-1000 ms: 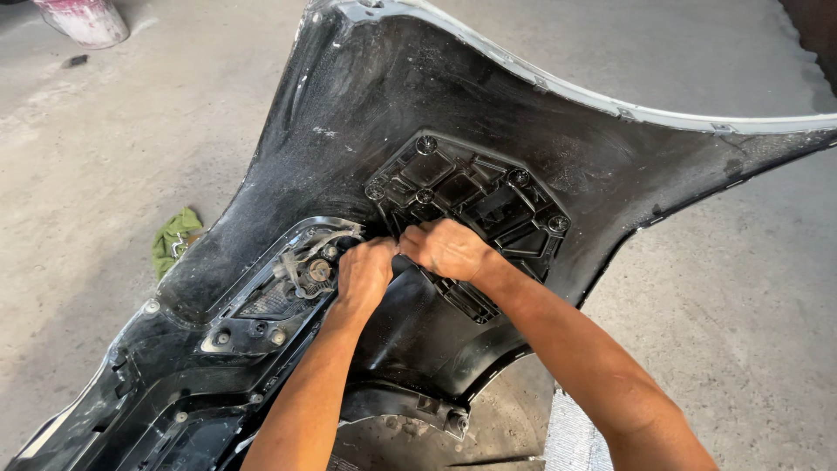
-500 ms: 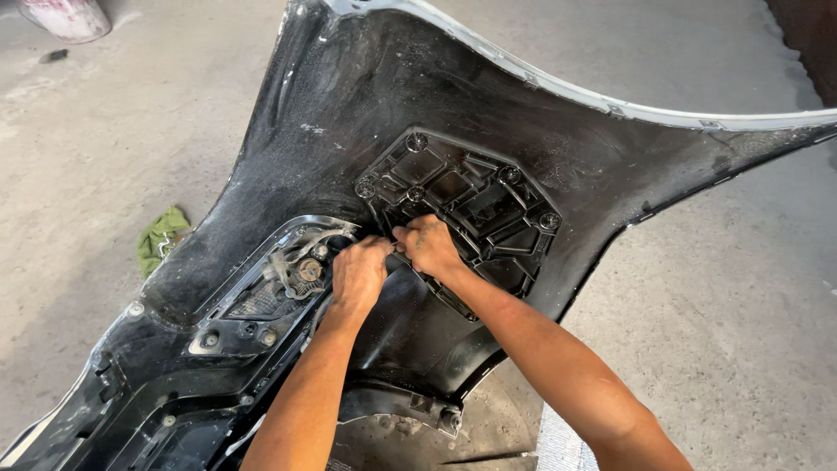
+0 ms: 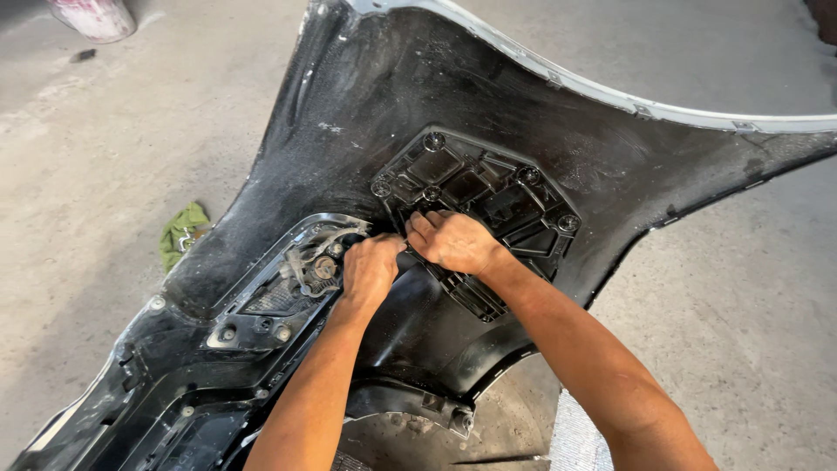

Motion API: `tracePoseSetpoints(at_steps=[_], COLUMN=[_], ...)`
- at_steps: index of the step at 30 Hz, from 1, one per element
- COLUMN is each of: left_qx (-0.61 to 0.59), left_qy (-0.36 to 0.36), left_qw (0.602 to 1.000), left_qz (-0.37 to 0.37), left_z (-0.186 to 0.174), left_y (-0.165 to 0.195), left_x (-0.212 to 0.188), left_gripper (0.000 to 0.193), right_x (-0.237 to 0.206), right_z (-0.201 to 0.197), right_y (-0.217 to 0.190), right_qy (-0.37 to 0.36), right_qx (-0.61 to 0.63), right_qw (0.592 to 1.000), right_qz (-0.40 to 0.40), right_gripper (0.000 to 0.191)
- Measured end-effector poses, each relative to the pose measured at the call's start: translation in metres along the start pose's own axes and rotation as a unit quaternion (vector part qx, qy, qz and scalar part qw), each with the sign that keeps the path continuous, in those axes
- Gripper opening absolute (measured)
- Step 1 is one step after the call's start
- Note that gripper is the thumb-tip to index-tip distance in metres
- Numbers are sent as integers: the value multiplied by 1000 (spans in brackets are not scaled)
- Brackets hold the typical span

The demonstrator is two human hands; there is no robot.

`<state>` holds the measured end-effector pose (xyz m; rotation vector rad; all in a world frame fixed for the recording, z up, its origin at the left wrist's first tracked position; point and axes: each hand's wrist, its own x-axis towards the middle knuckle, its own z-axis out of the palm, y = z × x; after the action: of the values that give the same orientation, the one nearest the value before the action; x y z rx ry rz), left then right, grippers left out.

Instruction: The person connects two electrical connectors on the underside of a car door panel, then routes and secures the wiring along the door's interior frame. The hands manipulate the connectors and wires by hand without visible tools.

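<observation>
A large black car bumper [image 3: 366, 113] lies inside-up on the concrete floor, its pale painted edge along the top right. A black ribbed plastic bracket [image 3: 488, 187] is fixed to its inner face. My left hand [image 3: 370, 270] is curled at the bracket's lower left edge, beside a fog lamp housing [image 3: 301, 275]. My right hand [image 3: 453, 242] presses its fingers on the same edge of the bracket, touching my left hand. What the fingers pinch between them is hidden.
A green rag [image 3: 181, 234] lies on the floor left of the bumper. A pink and white bucket [image 3: 91, 16] stands at the top left corner. Grey concrete floor [image 3: 750, 288] surrounds the bumper.
Both hands have stayed together at the bracket's lower left edge with only small finger shifts. The view has drifted slightly.
</observation>
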<state>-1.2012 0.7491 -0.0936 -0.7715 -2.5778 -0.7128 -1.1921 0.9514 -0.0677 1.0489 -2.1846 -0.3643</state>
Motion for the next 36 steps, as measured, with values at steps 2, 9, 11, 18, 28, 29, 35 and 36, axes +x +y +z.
tracePoseSetpoints(at_steps=[2,9,11,18,28,29,35,36], left_qx=[2,3,-18,-14,-12,-18,0,6], left_qy=[7,-22,5,34,28,35,33,29], left_qw=[1000,999,1000,999,1000,999,999,1000], left_qz=[2,-36,-21,-18,-6,1,6,4], left_z=[-1,4,6,12,12,12,16,16], left_y=[0,1,1,1,-3,-3,-6,-5], left_x=[0,-3,-4,-8,-4,-5,-8,-9], left_gripper=[7,14,13,5,24,25,19,18], right_x=[1,3,6,18,16,14,25,26], right_z=[3,1,3,15,6,8,30,28], right_y=[3,-4,-14,-39,-31,-31,-40,-40], right_qy=[1,-44,-30,-66,-88,-91,45,-4], right_qx=[2,165,234,343,322,322,430,482], right_qw=[1000,980,952,798,828,834,735,661], right_qz=[-15,100,197,491,451,438,523,574], right_gripper=[28,10,18,30,36,34,37,38])
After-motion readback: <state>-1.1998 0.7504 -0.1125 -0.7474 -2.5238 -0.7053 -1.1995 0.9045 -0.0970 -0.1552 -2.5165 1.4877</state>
